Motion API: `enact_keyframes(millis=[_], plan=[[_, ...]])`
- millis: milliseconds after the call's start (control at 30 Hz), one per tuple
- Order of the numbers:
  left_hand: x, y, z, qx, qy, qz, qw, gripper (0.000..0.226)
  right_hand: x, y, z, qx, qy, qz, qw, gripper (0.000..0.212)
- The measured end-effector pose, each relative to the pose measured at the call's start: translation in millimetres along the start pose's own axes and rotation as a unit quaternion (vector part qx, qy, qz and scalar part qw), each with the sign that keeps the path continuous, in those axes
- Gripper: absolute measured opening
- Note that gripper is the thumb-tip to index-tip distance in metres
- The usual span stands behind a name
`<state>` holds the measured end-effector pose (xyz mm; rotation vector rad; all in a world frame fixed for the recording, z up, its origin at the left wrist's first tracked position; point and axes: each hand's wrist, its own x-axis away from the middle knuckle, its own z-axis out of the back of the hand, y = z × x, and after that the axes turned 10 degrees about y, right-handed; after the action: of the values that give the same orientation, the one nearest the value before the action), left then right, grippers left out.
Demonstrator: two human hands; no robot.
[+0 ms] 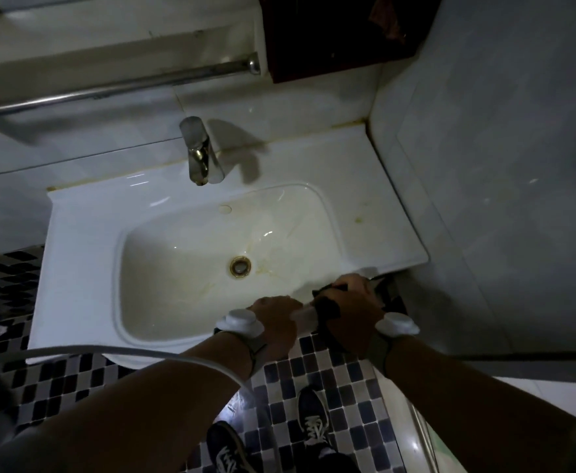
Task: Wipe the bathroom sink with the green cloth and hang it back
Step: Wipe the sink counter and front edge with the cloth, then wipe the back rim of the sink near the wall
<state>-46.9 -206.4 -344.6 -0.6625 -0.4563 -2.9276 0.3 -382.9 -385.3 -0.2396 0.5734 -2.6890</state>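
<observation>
Landmark: the sink basin, white with yellowish staining around its drain.
Cloth: a dark bunched cloth sat at the basin's near right corner, over the front rim — its colour read almost black in the dim light, so green could not be confirmed.
Right hand: the right hand was curled round the cloth, fingers closed on it.
Left hand: the left hand lay just beside, at the basin's front rim; whether it pinched a pale edge of the cloth or merely rested there, I could not tell.
Tap: the chrome faucet stood behind the basin, no water visibly running.
Rail: a metal towel bar ran along the wall beyond the faucet, bare where visible — probably where the cloth belongs.
Progress: stains were plainly on the bowl, so wiping looked far from finished.
Risk: a cloth held over the front rim could slip to the tiled floor if the grip loosened; a bunched wad might also skim past the stains near the drain.
</observation>
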Motion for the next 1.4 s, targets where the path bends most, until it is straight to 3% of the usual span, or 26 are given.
enact_keyframes(millis=[67,133,200,267,333,400,433,533,600,667,733,800,867,933,967,1000,1067,1100,1133,1233,1333,1400], plan=[[-2.5,3.9,10.0,0.074,0.016,0.015,0.997,0.055,-0.5,-12.2,5.3,-0.030,0.020,0.003,0.999,0.039],[-2.2,6.5,22.8,0.138,0.015,0.014,0.990,0.061,-10.8,-23.8,17.5,-0.220,-0.041,-0.065,0.973,0.039],[-1.2,7.2,30.5,0.151,0.026,0.006,0.988,0.058,-20.0,-26.9,21.8,-0.394,-0.073,-0.136,0.906,0.042],[-2.2,5.0,35.7,0.222,0.039,0.025,0.974,0.048,-21.6,-31.2,29.7,-0.487,-0.082,-0.174,0.852,0.050],[-4.0,2.2,41.1,0.361,0.017,0.075,0.929,0.031,-26.4,-32.2,30.6,-0.571,-0.083,-0.214,0.788,0.023],[-8.3,-5.3,46.4,0.444,0.030,0.109,0.889,0.010,-30.3,-37.5,34.7,-0.643,-0.086,-0.247,0.720,0.028],[-10.4,-6.9,48.1,0.439,0.036,0.110,0.891,0.007,-30.3,-38.6,37.8,-0.661,-0.085,-0.261,0.699,0.030],[-9.3,-17.5,61.6,0.299,0.030,0.057,0.952,0.016,-30.5,-52.1,37.8,-0.686,-0.088,-0.329,0.644,0.033],[-7.9,-21.4,69.9,0.287,0.016,0.034,0.957,0.019,-29.5,-54.2,35.8,-0.657,-0.108,-0.340,0.665,0.038],[-5.5,-26.4,75.6,0.341,-0.021,0.034,0.939,0.024,-28.3,-59.1,36.4,-0.641,-0.129,-0.294,0.697,0.042],[-7.1,-32.9,75.7,0.425,-0.059,0.064,0.901,0.034,-26.3,-63.6,37.0,-0.654,-0.136,-0.258,0.698,0.041],[-5.3,-35.8,77.8,0.498,-0.084,0.089,0.858,0.026,-25.0,-67.7,38.3,-0.675,-0.132,-0.260,0.677,0.047],[-8.7,-41.9,76.7,0.480,-0.067,0.075,0.872,0.022,-24.6,-71.3,39.7,-0.682,-0.114,-0.264,0.673,0.048],[-9.9,-50.8,81.2,0.379,-0.041,0.047,0.923,0.023,-25.8,-78.2,38.7,-0.678,-0.097,-0.288,0.670,0.044],[-9.1,-50.6,83.0,0.336,-0.024,0.040,0.941,0.021,-26.9,-79.3,39.1,-0.652,-0.091,-0.318,0.682,0.042],[-8.9,-52.4,85.2,0.312,-0.008,0.031,0.950,0.018,-29.5,-83.7,40.2,-0.597,-0.065,-0.342,0.723,0.039],[-5.7,-51.3,89.8,0.289,0.022,0.021,0.957,0.017,-35.8,-88.5,44.1,-0.407,-0.060,-0.344,0.844,0.035],[-2.9,-51.5,92.3,0.277,0.031,0.014,0.960,0.019,-37.8,-88.7,43.2,-0.328,-0.053,-0.324,0.886,0.034],[-1.6,-52.2,92.3,0.265,0.039,0.003,0.964,0.021,-39.1,-85.3,41.1,-0.294,-0.048,-0.305,0.905,0.031],[-0.5,-51.8,89.6,0.233,0.052,-0.017,0.971,0.021,-34.0,-73.8,31.2,-0.275,-0.005,-0.301,0.913,0.019],[-4.8,-49.0,84.3,0.236,0.051,-0.008,0.970,0.018,-24.9,-65.4,27.8,-0.150,0.032,-0.271,0.950,0.009],[-4.3,-44.2,83.8,0.233,0.043,-0.004,0.972,0.022,-21.4,-55.7,28.5,-0.130,0.016,-0.250,0.959,0.019]])
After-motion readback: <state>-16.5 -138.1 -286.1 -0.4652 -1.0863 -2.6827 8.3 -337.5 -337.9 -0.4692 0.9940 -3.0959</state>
